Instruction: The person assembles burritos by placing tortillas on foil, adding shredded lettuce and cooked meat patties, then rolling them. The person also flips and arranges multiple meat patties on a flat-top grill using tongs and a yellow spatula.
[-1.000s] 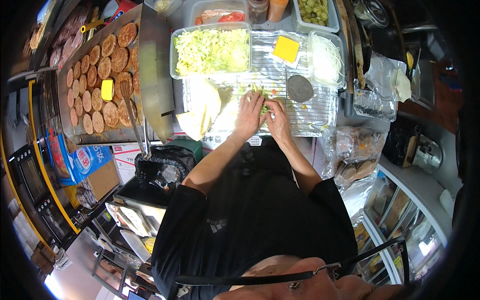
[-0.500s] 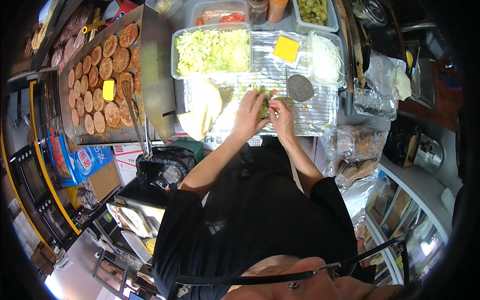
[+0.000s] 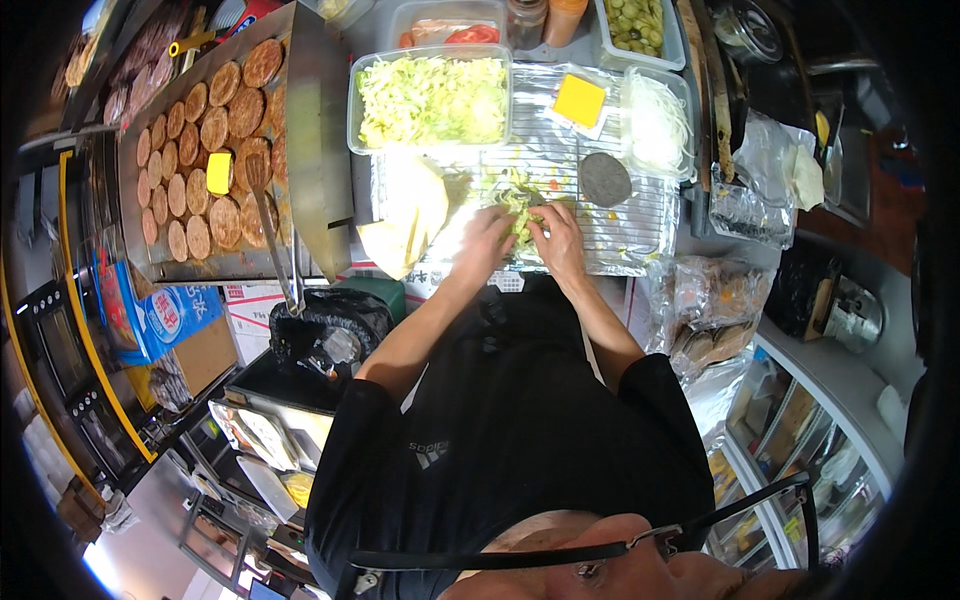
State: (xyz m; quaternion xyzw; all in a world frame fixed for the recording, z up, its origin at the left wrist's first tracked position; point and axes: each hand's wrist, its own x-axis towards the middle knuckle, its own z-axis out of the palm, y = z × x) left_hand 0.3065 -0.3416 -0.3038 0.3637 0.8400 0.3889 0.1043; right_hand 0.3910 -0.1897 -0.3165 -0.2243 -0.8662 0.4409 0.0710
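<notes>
Head cam: both hands are cupped around a loose pile of shredded lettuce (image 3: 518, 205), pale green and stringy, sitting on the foil-covered rack (image 3: 630, 225). Left hand (image 3: 484, 243) and right hand (image 3: 556, 238) are half-curled, fingers pressing its sides.

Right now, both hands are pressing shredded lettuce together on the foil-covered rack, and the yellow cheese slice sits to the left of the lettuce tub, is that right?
Not quite. In the head view both hands, left and right, do gather shredded lettuce on the foil-covered rack, but the yellow cheese slice sits to the right of the lettuce tub, not left.
</notes>
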